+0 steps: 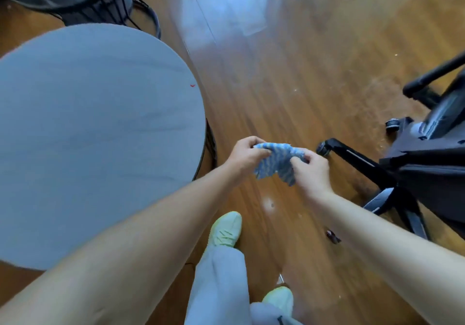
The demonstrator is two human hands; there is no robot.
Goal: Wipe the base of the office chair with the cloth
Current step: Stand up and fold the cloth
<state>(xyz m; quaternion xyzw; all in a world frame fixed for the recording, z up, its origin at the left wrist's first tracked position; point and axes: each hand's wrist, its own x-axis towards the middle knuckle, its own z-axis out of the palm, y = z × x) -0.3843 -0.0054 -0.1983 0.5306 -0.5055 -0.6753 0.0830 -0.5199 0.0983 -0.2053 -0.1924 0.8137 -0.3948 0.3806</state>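
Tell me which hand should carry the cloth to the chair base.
Right. The right hand grips the cloth nearest the chair base; the left hand, also gripping it, sits toward the table.

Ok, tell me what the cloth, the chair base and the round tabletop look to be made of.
The cloth: soft textile, likely microfibre or terry; blue-and-white wavy ribbing, crumples limply. The chair base: black, smooth, faintly glossy; moulded plastic or painted metal, can't tell which. The round tabletop: matte grey with faint grain streaks, probably laminate or painted wood.
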